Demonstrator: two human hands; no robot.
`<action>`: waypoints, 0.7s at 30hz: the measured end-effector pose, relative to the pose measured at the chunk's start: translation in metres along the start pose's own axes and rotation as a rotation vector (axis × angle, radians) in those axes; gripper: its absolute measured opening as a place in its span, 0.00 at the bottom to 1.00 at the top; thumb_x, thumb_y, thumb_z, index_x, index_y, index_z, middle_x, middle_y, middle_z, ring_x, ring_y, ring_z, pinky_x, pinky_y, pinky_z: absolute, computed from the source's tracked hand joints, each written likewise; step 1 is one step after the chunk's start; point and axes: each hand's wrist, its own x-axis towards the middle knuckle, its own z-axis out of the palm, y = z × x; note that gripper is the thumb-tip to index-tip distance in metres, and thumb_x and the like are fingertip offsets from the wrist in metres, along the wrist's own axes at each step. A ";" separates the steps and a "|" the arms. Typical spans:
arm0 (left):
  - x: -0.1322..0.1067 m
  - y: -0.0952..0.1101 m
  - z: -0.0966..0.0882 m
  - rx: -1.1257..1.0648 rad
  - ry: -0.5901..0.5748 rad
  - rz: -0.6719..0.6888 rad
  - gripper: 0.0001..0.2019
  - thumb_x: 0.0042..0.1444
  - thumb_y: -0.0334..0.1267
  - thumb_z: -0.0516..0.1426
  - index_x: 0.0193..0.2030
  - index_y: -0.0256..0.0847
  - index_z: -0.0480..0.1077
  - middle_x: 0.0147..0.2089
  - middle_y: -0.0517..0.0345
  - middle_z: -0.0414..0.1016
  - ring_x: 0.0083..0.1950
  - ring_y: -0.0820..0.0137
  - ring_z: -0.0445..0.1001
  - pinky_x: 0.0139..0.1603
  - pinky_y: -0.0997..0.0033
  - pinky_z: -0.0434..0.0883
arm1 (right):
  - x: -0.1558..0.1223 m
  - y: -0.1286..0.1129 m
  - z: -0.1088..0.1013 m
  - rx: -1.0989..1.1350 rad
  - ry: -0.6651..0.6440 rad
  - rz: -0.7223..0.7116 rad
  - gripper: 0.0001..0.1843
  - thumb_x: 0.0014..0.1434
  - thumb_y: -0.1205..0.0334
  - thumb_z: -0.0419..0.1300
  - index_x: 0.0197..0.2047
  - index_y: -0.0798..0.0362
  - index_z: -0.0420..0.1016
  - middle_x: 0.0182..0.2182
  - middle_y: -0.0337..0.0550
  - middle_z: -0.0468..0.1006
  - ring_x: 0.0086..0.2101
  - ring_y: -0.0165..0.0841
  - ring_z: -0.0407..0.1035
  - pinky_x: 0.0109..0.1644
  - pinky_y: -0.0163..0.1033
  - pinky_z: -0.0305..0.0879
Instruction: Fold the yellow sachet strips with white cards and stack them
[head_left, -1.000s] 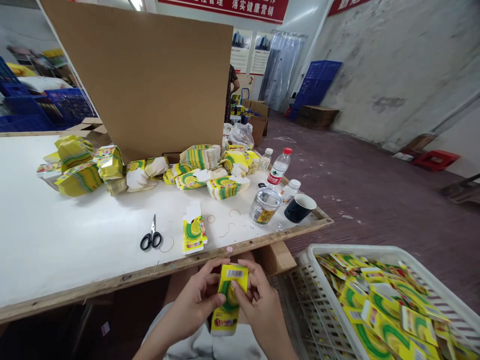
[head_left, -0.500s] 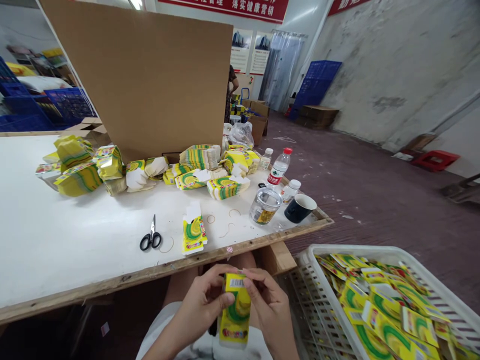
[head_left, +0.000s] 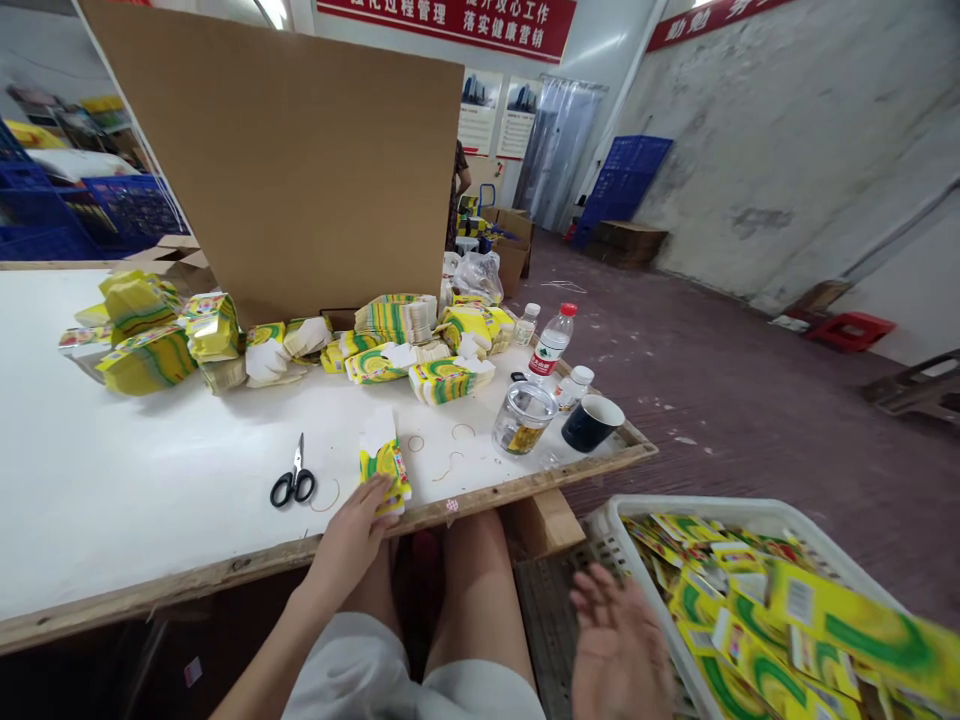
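Note:
My left hand (head_left: 351, 540) reaches over the table's front edge, its fingers stretched onto the near end of a small stack of flat yellow-green cartons (head_left: 382, 458). My right hand (head_left: 616, 640) hovers low beside the white basket (head_left: 615, 515), fingers spread and holding nothing, a little blurred. A folded yellow carton (head_left: 862, 632) shows as a motion smear over the right side of the basket, above several other yellow cartons (head_left: 720, 610) lying inside.
Black scissors (head_left: 294, 482) and rubber bands lie left of the stack. Piles of flat cartons (head_left: 150, 345) line the table's back before a big cardboard sheet (head_left: 300, 160). A clear jar (head_left: 523, 418), dark cup (head_left: 591, 422) and water bottle (head_left: 551, 343) stand at the right corner.
Both hands let go of the folded carton they held over my lap. It now blurs over the basket. My left hand went up to the stack on the table, my right hand swung right.

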 end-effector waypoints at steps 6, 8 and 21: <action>-0.008 -0.010 -0.008 0.057 -0.022 0.023 0.19 0.54 0.31 0.61 0.53 0.46 0.77 0.62 0.53 0.76 0.62 0.56 0.74 0.64 0.53 0.71 | -0.047 0.016 0.040 -0.019 -0.233 0.359 0.18 0.47 0.46 0.73 0.33 0.51 0.79 0.24 0.35 0.76 0.23 0.29 0.67 0.27 0.33 0.68; -0.011 -0.011 -0.008 0.062 -0.018 0.048 0.17 0.54 0.31 0.61 0.50 0.47 0.79 0.61 0.54 0.76 0.62 0.56 0.74 0.63 0.53 0.72 | -0.053 0.014 0.047 -0.030 -0.287 0.410 0.19 0.46 0.46 0.74 0.33 0.51 0.79 0.24 0.36 0.77 0.23 0.28 0.67 0.28 0.33 0.68; -0.066 0.039 0.008 -0.315 0.059 0.703 0.22 0.61 0.21 0.55 0.59 0.42 0.73 0.55 0.48 0.81 0.63 0.61 0.73 0.62 0.63 0.73 | -0.062 0.019 0.059 -0.126 -0.410 0.544 0.26 0.38 0.44 0.76 0.37 0.54 0.85 0.29 0.44 0.84 0.24 0.30 0.69 0.25 0.33 0.64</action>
